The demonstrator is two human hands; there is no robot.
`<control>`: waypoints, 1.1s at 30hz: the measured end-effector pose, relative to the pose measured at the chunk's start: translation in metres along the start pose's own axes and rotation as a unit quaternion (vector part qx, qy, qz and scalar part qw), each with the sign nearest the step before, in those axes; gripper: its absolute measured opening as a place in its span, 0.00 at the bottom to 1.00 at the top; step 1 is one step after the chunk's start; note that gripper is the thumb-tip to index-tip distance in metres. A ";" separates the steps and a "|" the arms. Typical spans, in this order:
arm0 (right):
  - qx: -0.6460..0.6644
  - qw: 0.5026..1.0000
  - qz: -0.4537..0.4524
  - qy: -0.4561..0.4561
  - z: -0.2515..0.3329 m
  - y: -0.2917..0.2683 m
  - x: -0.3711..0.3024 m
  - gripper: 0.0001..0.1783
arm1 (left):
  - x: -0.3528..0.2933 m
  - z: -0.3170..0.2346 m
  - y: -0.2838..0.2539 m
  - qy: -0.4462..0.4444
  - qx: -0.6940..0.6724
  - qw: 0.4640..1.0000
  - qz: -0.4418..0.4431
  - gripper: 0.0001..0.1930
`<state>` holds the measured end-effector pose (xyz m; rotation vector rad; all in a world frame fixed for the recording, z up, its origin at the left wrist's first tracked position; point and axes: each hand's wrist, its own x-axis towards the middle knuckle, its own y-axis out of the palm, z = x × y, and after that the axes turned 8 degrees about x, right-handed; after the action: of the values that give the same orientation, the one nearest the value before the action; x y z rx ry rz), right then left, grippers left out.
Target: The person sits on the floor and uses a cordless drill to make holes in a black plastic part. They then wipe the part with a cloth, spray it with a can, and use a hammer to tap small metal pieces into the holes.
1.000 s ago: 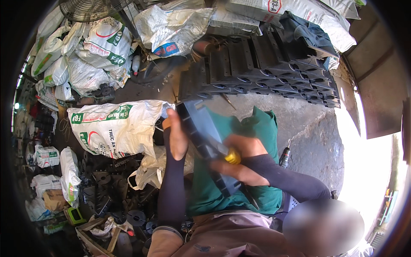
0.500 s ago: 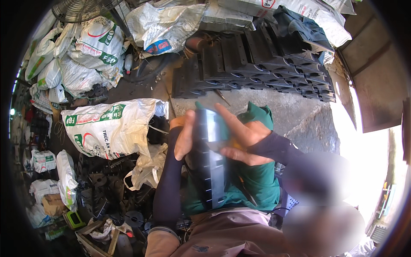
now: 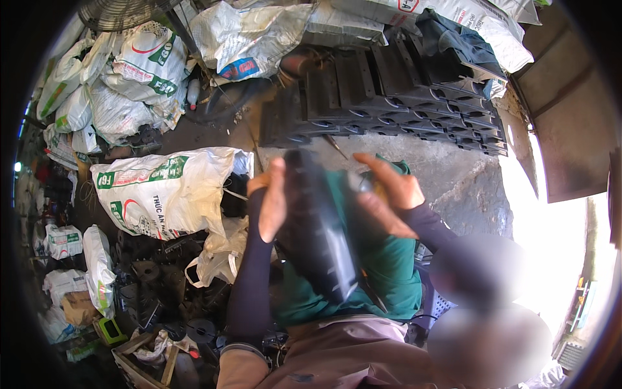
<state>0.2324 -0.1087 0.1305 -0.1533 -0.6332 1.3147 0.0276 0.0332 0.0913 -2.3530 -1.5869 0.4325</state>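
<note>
A long black ribbed part (image 3: 316, 227), apparently plastic and blurred by motion, lies tilted above my lap, its near end toward the right. My left hand (image 3: 273, 202) grips its left side near the far end. Off its right side, apart from it, my right hand (image 3: 396, 198) is bent round a small greyish and yellow thing (image 3: 360, 183), too smeared to name. Beneath the part are my green-clothed legs (image 3: 395, 259). A thin pointed tool (image 3: 374, 295) rests on the green cloth by my right thigh.
Stacked black parts (image 3: 389, 91) stand ahead on the concrete floor. A white printed sack (image 3: 165, 194) lies to the left, above a heap of dark parts (image 3: 152, 279). More sacks (image 3: 146, 71) and a fan (image 3: 123, 14) are at the far left. A wooden crate (image 3: 139, 363) sits near left.
The black part has tilted, its near end swinging right and its far end rising into view. My right hand has drawn off it to the right. My left hand still holds it.
</note>
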 end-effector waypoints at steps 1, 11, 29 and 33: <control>0.047 0.995 -0.021 0.080 -0.002 -0.002 -0.004 0.27 | 0.009 0.003 -0.001 -0.002 0.001 1.000 -0.006 0.35; 0.284 0.898 -0.093 0.322 -0.023 0.020 -0.049 0.36 | 0.006 0.021 -0.023 -0.160 -0.173 0.969 0.074 0.35; -0.140 0.978 -0.053 0.149 0.004 0.034 -0.086 0.19 | -0.058 0.022 0.067 -0.130 -0.120 0.984 0.015 0.31; -0.163 0.977 -0.041 0.133 -0.017 0.037 -0.092 0.17 | -0.082 0.025 0.079 -0.066 -0.068 0.995 -0.033 0.49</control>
<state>0.1989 -0.1798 0.0682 -0.5567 -0.6148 1.0795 0.0565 -0.0703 0.0461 -2.4074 -1.8009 0.4889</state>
